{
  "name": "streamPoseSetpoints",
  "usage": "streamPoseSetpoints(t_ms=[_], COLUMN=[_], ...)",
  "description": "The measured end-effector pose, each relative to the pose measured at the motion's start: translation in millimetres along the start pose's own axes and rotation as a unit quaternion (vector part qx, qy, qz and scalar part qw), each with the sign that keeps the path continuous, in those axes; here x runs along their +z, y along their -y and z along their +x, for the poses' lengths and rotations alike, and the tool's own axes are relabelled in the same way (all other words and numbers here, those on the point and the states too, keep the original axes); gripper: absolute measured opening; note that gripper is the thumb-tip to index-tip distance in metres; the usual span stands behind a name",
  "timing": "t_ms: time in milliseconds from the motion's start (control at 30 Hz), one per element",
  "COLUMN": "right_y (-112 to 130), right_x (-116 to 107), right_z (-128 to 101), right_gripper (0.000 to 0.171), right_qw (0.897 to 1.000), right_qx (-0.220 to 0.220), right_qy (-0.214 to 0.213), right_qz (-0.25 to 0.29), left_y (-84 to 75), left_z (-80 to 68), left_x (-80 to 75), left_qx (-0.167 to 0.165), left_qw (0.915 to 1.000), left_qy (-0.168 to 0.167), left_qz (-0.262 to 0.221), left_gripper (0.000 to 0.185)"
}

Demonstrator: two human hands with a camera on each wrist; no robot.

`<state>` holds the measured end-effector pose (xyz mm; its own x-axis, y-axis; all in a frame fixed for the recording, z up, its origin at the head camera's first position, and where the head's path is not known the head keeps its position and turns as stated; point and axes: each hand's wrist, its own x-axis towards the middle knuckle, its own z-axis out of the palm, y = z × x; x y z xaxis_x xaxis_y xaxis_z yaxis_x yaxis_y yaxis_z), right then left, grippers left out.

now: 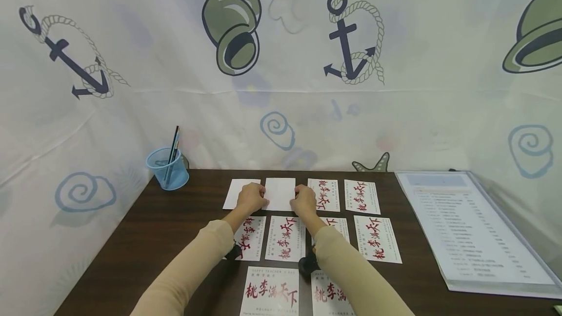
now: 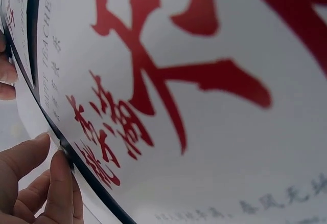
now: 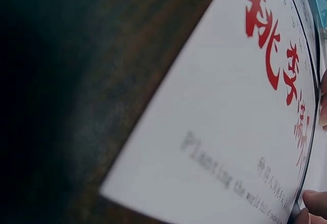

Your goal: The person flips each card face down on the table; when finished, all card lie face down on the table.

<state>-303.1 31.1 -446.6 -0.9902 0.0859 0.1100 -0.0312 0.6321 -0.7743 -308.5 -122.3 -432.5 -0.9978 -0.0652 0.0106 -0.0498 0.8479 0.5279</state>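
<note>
White cards lie in rows on the dark table (image 1: 175, 228). In the far row, two show blank sides and the others carry red calligraphy. My left hand (image 1: 261, 196) pinches the left edge of the second blank card (image 1: 280, 192), and my right hand (image 1: 296, 199) grips its right edge. The other blank card (image 1: 233, 193) lies just left of my left hand. The left wrist view shows my left fingers (image 2: 51, 178) beside a printed card (image 2: 204, 106). In the right wrist view, fingertips (image 3: 312, 199) show past another printed card (image 3: 230, 132).
A blue pen cup (image 1: 167, 167) with pens stands at the table's far left corner. A large clear-sleeved printed sheet (image 1: 474, 228) lies along the right side. Printed cards (image 1: 362, 196) fill the rows under my forearms. A patterned curtain (image 1: 281, 62) closes off the back and sides.
</note>
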Motion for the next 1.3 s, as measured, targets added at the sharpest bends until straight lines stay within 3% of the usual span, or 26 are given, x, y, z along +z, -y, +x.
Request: streamPoseSetpoints(t_ms=[167, 267, 367, 500, 667, 967, 1300], right_y=[-5, -11, -17, -30, -49, -58, -63], right_x=[-1, -9, -26, -51, -74, -87, -88], right_z=[3, 9, 18, 32, 42, 45, 44], right_gripper=[0.035, 0.033, 0.031, 0.029, 0.031, 0.034, 0.037], right_qw=[1.000, 0.998, 0.994, 0.989, 0.990, 0.990, 0.990], right_qx=[-0.009, -0.010, 0.002, 0.029, 0.064, 0.097, 0.115], right_qy=[-0.012, -0.029, -0.056, -0.083, -0.068, -0.056, -0.026], right_qz=[0.012, 0.052, 0.097, 0.117, 0.110, 0.090, 0.079], left_y=[0.9, -2.4, -13.0, -33.4, -55.5, -76.0, -84.9], left_z=[3.4, 3.9, 5.7, 10.4, 15.1, 23.5, 28.9], left_x=[1.4, -0.4, 0.0, 7.4, 21.8, 43.0, 56.6], left_qx=[0.008, 0.024, 0.046, 0.063, 0.053, 0.051, 0.069], left_qw=[0.9999, 0.9997, 0.9978, 0.9894, 0.9793, 0.9855, 0.9904], left_qy=[0.003, -0.003, -0.002, 0.041, 0.085, 0.085, 0.072], left_qz=[0.010, -0.002, -0.047, -0.124, -0.176, -0.138, -0.096], left_gripper=[0.013, 0.012, 0.027, 0.044, 0.049, 0.055, 0.053])
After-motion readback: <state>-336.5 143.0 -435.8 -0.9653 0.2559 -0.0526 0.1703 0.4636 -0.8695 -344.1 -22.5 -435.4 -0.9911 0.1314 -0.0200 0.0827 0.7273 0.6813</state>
